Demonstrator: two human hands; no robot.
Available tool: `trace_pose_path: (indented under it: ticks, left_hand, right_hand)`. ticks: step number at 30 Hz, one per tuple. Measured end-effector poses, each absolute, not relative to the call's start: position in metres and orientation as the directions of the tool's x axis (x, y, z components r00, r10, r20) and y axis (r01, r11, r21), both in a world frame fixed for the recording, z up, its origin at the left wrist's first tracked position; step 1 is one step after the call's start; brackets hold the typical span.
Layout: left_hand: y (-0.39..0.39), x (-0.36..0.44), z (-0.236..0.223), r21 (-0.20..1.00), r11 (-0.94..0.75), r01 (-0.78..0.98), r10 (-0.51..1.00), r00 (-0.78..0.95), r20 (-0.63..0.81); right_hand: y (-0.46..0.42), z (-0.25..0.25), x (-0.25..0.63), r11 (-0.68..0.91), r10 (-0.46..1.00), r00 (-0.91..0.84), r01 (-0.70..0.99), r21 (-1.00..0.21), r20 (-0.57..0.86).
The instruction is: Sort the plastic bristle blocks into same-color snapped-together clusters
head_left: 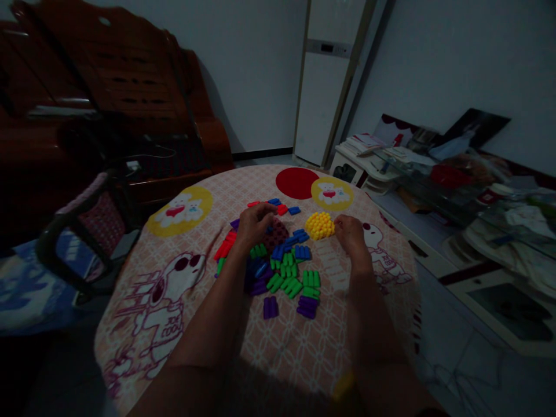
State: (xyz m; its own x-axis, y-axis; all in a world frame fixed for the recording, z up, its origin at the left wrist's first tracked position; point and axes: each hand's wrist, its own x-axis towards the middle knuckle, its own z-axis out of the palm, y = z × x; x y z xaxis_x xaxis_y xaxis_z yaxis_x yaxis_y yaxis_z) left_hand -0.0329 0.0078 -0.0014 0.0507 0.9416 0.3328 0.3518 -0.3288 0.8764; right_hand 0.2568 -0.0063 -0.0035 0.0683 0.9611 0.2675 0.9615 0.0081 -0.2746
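My left hand [255, 225] is over a dark red domed piece dotted with holes [275, 234], its thumb and fingers bent close together. What they hold, if anything, is too dim and small to name. My right hand [350, 233] has its fingers pinched at the right edge of a yellow knobbly cluster [320, 226]; whether anything is between them I cannot make out. Around and in front of the dome lie ribbed plastic pieces: green ones [291, 285], blue ones [302, 252], purple ones [307, 307] and red ones [225, 244]. My left forearm hides part of this spread.
A round table with a patterned pink cloth [299, 353] carries everything. A chair [82, 226] stands at its left, with a wooden sofa [125, 87] behind. On the right is a low cabinet [490, 301] cluttered with papers and bags. A tall white unit [324, 104] stands at the back.
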Motion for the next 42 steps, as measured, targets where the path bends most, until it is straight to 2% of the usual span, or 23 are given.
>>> trace_pose_path:
  ticks: [5,12,15,23,30,33,38,42]
  left_hand:
    - [0.018,-0.055,-0.007,0.893,-0.244,0.378,0.950,-0.091,0.299]
    - [0.023,-0.084,-0.015,0.823,-0.071,0.564,0.922,-0.277,0.269]
    - [0.024,-0.096,-0.018,0.817,0.020,0.576,0.900,-0.367,0.236]
    - [0.028,-0.102,-0.023,0.797,0.047,0.602,0.903,-0.367,0.225]
    - [0.030,-0.107,-0.027,0.757,0.106,0.644,0.937,-0.320,0.141]
    - [0.031,-0.109,-0.029,0.743,0.110,0.661,0.943,-0.305,0.132]
    - [0.032,-0.111,-0.031,0.749,0.092,0.656,0.943,-0.299,0.146]
    - [0.033,-0.111,-0.032,0.755,0.104,0.647,0.946,-0.299,0.127]
  right_hand:
    - [-0.007,0.003,0.261,-0.038,0.941,0.152,0.935,-0.352,0.302]
    - [-0.002,-0.003,0.258,0.078,0.928,0.134,0.843,-0.532,0.348]
    - [-0.001,-0.008,0.262,0.075,0.921,0.171,0.803,-0.591,0.350]
    - [-0.001,-0.005,0.264,0.098,0.892,0.251,0.704,-0.704,0.375]
    - [-0.007,0.012,0.228,0.203,0.938,0.105,0.609,-0.767,0.331]
    - [-0.014,0.020,0.215,0.213,0.967,-0.028,0.632,-0.745,0.254]
    - [-0.024,0.028,0.204,0.254,0.963,-0.259,0.773,-0.581,0.076]
    - [-0.024,0.026,0.195,0.306,0.947,-0.309,0.789,-0.533,0.087]
